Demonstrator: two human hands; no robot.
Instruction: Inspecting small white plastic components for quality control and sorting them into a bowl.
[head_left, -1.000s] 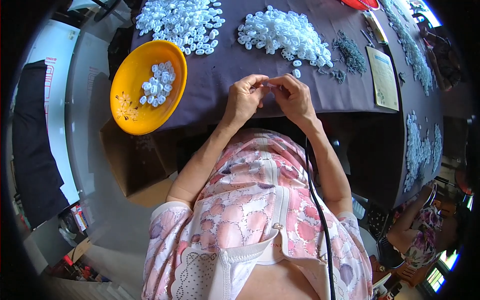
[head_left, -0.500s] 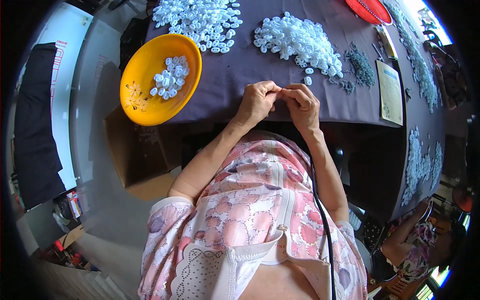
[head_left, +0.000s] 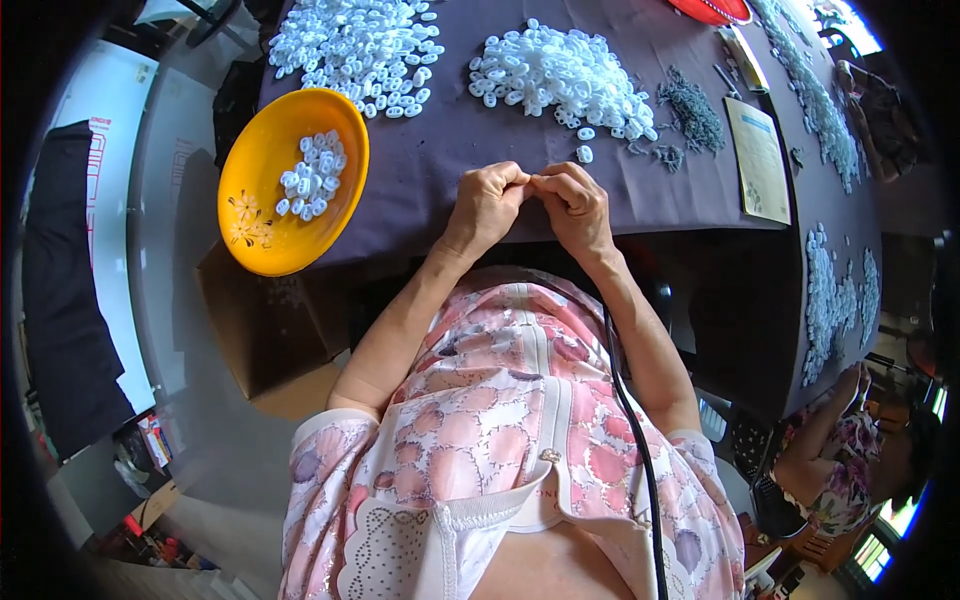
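The person has both hands up over the near edge of the dark table (head_left: 420, 185). The left hand (head_left: 485, 205) and the right hand (head_left: 575, 205) meet at the tips, thumbs and fingers pinched closed. Maybe a tiny bit is caught between them, but it is too small for me to tell. Two loose white beads (head_left: 585, 154) lie just past the right hand. Behind them is a big white pile (head_left: 560, 80), and another white heap (head_left: 350, 45) sits farther left. A yellow bowl (head_left: 260, 165) at the table's left corner holds some more beads (head_left: 318, 175). To the right are gray bits (head_left: 692, 112) and a pale booklet (head_left: 757, 160).
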